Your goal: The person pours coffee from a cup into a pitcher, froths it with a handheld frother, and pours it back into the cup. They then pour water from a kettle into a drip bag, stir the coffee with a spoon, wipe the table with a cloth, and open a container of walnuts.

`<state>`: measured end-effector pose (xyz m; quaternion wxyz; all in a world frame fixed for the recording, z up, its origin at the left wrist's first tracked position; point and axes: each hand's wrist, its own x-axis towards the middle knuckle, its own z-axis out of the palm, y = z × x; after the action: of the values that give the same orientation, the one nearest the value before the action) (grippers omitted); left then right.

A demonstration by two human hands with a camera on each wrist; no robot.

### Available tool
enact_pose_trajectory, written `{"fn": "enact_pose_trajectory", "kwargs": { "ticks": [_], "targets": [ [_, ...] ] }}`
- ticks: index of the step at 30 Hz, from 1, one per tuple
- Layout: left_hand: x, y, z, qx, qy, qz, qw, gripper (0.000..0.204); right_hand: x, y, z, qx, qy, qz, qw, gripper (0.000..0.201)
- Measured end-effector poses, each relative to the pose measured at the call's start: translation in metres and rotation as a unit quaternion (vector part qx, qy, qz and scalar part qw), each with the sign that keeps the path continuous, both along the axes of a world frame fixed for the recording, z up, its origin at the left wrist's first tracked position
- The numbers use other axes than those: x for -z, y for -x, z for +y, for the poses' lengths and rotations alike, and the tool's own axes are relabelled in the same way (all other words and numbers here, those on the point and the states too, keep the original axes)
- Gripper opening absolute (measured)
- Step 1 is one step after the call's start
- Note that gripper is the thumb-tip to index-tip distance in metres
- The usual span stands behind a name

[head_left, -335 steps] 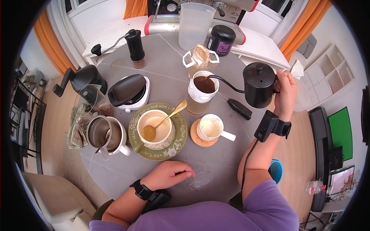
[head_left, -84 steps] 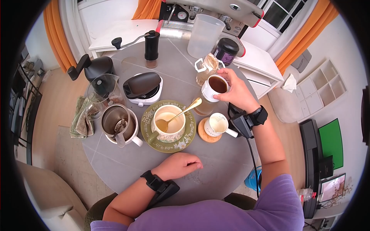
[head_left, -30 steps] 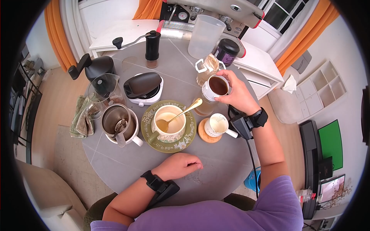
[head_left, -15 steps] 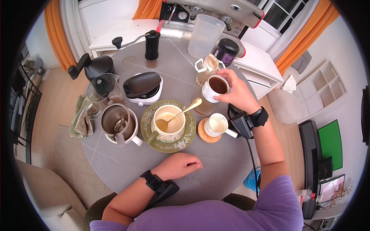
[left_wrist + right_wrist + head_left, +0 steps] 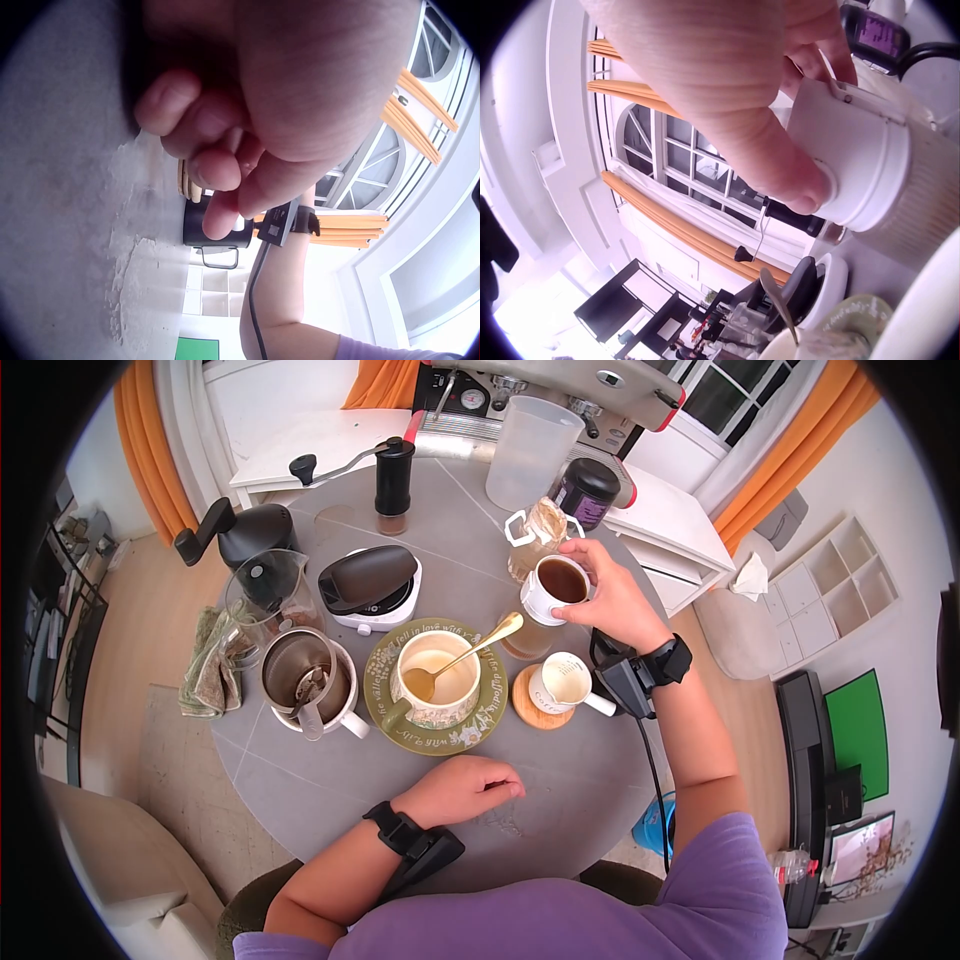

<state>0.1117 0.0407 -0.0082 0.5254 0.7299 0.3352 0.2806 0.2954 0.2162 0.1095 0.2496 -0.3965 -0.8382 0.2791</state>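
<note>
the right hand point(image 5: 618, 598) is gripping a white dripper point(image 5: 539, 602) between thumb and fingers; brown liquid point(image 5: 563, 578) is standing inside it, and it is sitting on a ribbed clear vessel point(image 5: 528, 641). the left hand point(image 5: 458, 790) is resting idle on the grey table point(image 5: 300, 790), its fingers loosely curled. nearby, a small white cup point(image 5: 562, 682) is sitting on a wooden coaster point(image 5: 540, 715), and a gold spoon point(image 5: 476, 649) is leaning in a mug point(image 5: 440, 712)

The head view looks down on both hands point(image 5: 458, 791) point(image 5: 617, 598); close, sideways wrist views share orange curtains point(image 5: 682, 229).
</note>
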Motion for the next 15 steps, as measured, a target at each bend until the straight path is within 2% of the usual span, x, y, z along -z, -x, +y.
{"fn": "enact_pose_trajectory", "kwargs": {
  "ticks": [8, 13, 15],
  "targets": [
    [-0.002, 0.000, 0.000, -0.002, 0.000, 0.000, 1.000, 0.016, 0.002, 0.000, 0.001, -0.001, 0.011, -0.010, 1.000, 0.065],
    [-0.002, -0.001, -0.001, -0.008, 0.001, -0.007, 1.000, 0.016, 0.002, -0.006, 0.001, -0.033, -0.029, -0.003, 0.999, 0.075],
    [-0.002, -0.001, -0.001, -0.006, 0.002, -0.002, 1.000, 0.016, -0.004, -0.017, -0.003, -0.011, -0.045, -0.004, 0.999, 0.077]
  ]
}}
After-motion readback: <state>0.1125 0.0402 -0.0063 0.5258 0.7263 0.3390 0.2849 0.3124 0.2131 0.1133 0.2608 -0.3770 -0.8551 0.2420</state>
